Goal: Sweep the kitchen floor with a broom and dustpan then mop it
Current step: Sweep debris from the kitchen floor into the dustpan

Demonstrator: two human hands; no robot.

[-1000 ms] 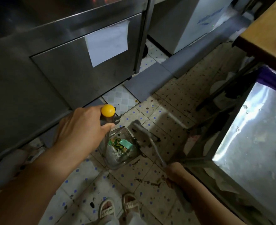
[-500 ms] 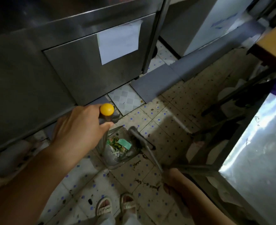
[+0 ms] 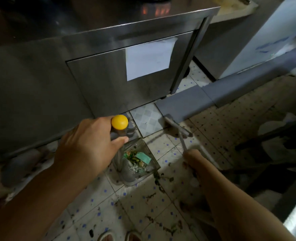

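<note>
Below the big stainless steel cabinet (image 3: pixel 109 80) in the frame's upper half, the left hand (image 3: pixel 86 150) grips the yellow-capped dustpan handle (image 3: pixel 119 122), steadying the clear dustpan (image 3: pixel 138 166) mid-frame, while the right hand (image 3: pixel 194 160) clutches the grey broom (image 3: pixel 176 126), best drawn toward the pan in short strokes.

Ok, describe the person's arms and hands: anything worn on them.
Both forearms are bare as far as the picture shows: no sleeves, gloves, watch or rings visible on the left hand or the right hand. The dim light hides finer detail.
</note>
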